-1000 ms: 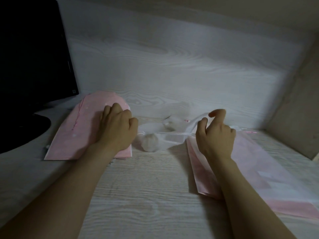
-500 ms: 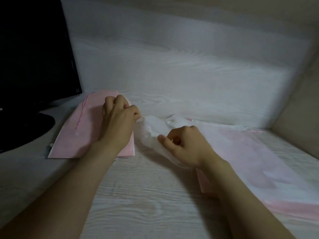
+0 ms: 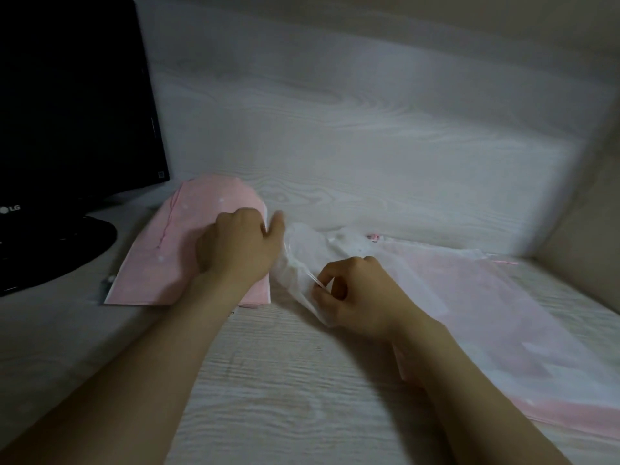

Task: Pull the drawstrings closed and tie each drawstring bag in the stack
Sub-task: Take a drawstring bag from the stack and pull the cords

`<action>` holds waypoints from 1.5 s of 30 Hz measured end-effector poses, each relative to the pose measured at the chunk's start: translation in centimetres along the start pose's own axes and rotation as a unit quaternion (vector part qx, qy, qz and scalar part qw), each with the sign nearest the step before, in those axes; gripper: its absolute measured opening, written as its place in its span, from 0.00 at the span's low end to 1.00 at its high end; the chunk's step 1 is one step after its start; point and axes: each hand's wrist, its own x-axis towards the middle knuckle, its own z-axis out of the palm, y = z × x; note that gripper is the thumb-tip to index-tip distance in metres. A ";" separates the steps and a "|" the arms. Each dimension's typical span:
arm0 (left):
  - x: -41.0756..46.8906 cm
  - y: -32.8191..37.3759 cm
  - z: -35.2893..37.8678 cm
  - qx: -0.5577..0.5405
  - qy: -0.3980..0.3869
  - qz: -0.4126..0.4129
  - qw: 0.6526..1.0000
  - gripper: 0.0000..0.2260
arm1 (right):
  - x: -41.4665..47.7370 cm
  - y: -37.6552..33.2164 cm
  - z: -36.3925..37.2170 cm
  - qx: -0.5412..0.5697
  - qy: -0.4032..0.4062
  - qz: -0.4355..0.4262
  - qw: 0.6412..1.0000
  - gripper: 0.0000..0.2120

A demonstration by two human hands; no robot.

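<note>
Since a second ago the right hand (image 3: pixel 355 297) has been brought off the right stack (image 3: pixel 486 297) toward the near side, and a thin drawstring (image 3: pixel 310 278) is now pinched in its fingertips. The translucent bag (image 3: pixel 288 273), lying mid-desk (image 3: pixel 285 380) between the pink piles, is gripped at its bunched mouth by the curled left hand (image 3: pixel 238 250). Cinching is judged under way, with the knot not yet tied.
</note>
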 end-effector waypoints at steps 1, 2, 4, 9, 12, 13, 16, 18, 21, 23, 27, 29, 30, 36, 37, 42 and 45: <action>-0.3 0.4 0.0 -0.018 -0.018 0.012 1.000 0.26 | 0.0 -0.1 0.0 0.000 0.009 -0.002 1.000 0.05; -0.6 0.7 0.0 -0.026 -0.030 0.021 0.999 0.26 | 0.0 -0.2 0.0 0.001 0.015 -0.004 1.000 0.04; -0.8 1.1 -0.2 -0.025 -0.036 0.033 0.998 0.24 | 0.0 -0.2 0.0 0.007 0.017 0.003 1.000 0.04; -1.1 1.1 -0.5 -0.017 -0.043 0.035 0.998 0.14 | 0.2 0.2 0.3 -0.009 0.066 0.024 0.997 0.14; -1.2 1.2 -0.4 0.005 -0.028 0.049 0.998 0.15 | 0.3 0.3 0.3 0.011 0.070 -0.008 0.997 0.20; -1.1 1.2 -0.4 0.010 -0.023 0.051 0.998 0.16 | 0.3 0.1 0.3 0.015 0.058 -0.022 0.998 0.22; -1.0 1.1 -0.3 0.008 -0.014 0.045 0.999 0.20 | 0.2 0.0 0.8 0.004 0.009 -0.039 0.999 0.24; -0.9 1.0 -0.2 -0.007 -0.007 0.031 0.999 0.22 | 0.3 0.0 1.3 -0.004 -0.028 -0.036 0.999 0.25; -0.6 1.0 -0.2 -0.041 0.007 0.001 0.999 0.22 | 0.3 0.1 1.5 -0.010 -0.061 -0.017 0.998 0.29; -0.5 1.2 0.0 -0.078 0.019 0.015 0.997 0.20 | 0.4 0.2 1.6 -0.018 -0.070 -0.008 0.997 0.29; -0.4 1.8 0.2 -0.213 0.036 0.121 0.969 0.14 | 0.4 0.0 1.6 -0.036 -0.102 -0.002 0.994 0.27; -0.9 2.3 0.0 -0.263 -0.008 0.155 0.952 0.12 | 0.5 -0.1 1.4 -0.033 -0.112 -0.009 0.993 0.25; -1.2 2.6 0.0 -0.280 -0.042 0.174 0.943 0.11 | 0.5 0.0 1.3 -0.027 -0.116 -0.012 0.993 0.22; -2.1 2.8 0.2 -0.305 -0.160 0.184 0.921 0.10 | 0.5 -0.1 0.5 0.006 -0.084 -0.035 0.996 0.26; -2.1 2.8 0.1 -0.309 -0.159 0.176 0.921 0.09 | 0.5 0.1 0.4 0.004 -0.063 -0.027 0.998 0.27; -1.9 3.1 0.2 -0.355 -0.169 0.143 0.908 0.10 | 0.5 1.5 0.0 0.012 0.042 0.069 0.997 0.24; -2.0 3.3 0.6 -0.334 -0.196 0.131 0.912 0.12 | 0.6 0.5 -1.6 0.121 0.080 0.124 0.982 0.14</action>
